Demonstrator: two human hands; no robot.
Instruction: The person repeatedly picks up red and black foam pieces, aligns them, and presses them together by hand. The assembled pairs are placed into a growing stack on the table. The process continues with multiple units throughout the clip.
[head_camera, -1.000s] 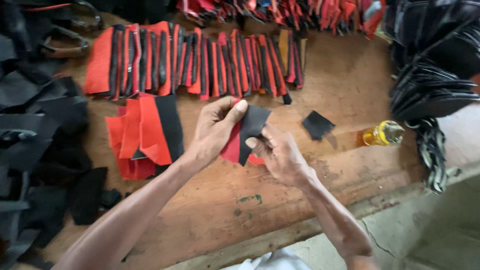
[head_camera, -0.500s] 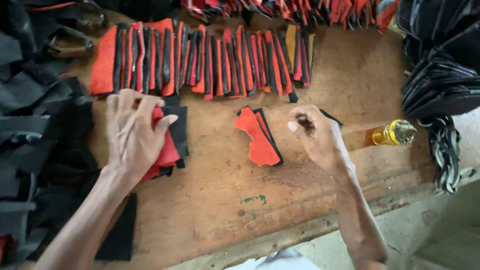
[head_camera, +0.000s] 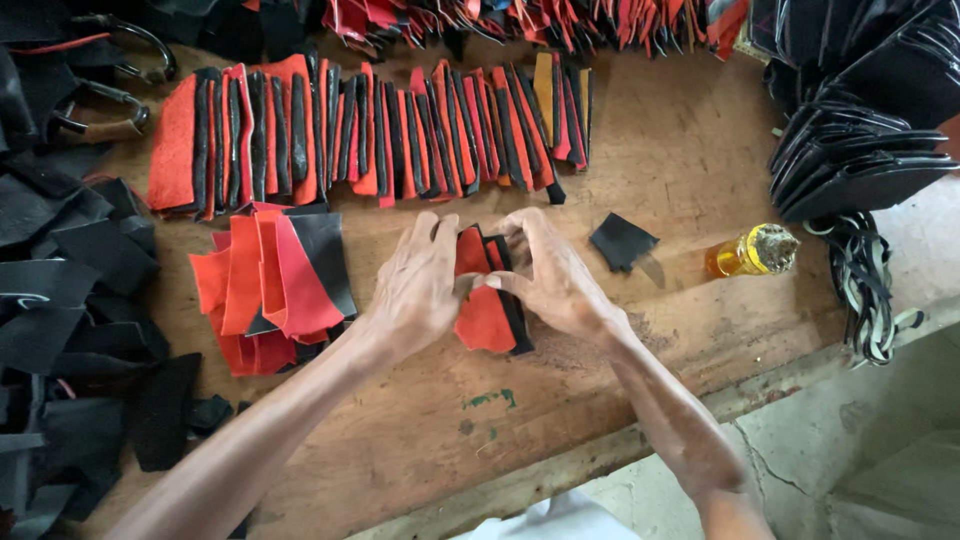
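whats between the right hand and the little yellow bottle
A small black leather scrap lies on the wooden bench between the right hand and the yellow bottle, seen in the head view.

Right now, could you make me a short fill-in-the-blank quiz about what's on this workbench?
1. Both hands, left hand and right hand, touch a small stack of red and ____ pieces.
2. The little bottle holds ____ liquid.
3. The bench is made of ____.

Missing words: black; yellow; wood

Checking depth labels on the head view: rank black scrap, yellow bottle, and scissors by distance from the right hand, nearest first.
From the right hand:
1. Black scrap, just to its right on the table.
2. Yellow bottle, farther right, near the table edge.
3. Scissors, far top-left corner.
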